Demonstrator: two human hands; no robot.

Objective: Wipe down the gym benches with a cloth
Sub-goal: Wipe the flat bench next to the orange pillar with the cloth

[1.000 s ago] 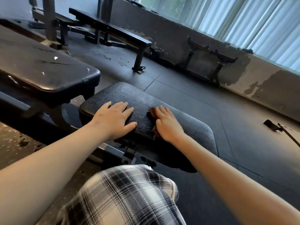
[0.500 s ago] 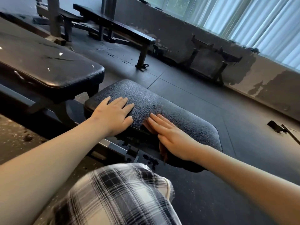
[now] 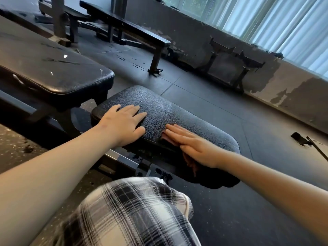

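Left grip point(image 3: 124, 125) flat, palm down, fingers straight and a little spread, holding nothing, resting on the left part of the black textured counter point(image 3: 159, 107). Right grip point(image 3: 193, 146) flat too, fingers straight and close together, pressing a brownish cloth point(image 3: 190, 162) against the near edge of the same counter, not curled round it. Cloth mostly hidden under the palm, with a small bit peeking out past the fingertips and the rest hanging down over the near edge below the wrist. Grips apart, with a bare strip of pad between them. Both forearms bare, reaching in from the bottom corners.

Metal frame point(image 3: 124, 160) under the counter, just below its near edge. Second pad point(image 3: 53, 73) to the left and a bit higher, black, scuffed, with small white nicks, close to the counter but not touching. Long flat bench point(image 3: 124, 27) further back, well apart. Low dark rack point(image 3: 236, 68) against the peeling wall point(image 3: 292, 89), with pale vertical blinds point(image 3: 284, 23) above. Dark rubber floor point(image 3: 213, 112) with seams. Small black object with a strap point(image 3: 300, 139) on the floor at right, too small to identify. Black-and-white plaid fabric point(image 3: 134, 210) at bottom centre.
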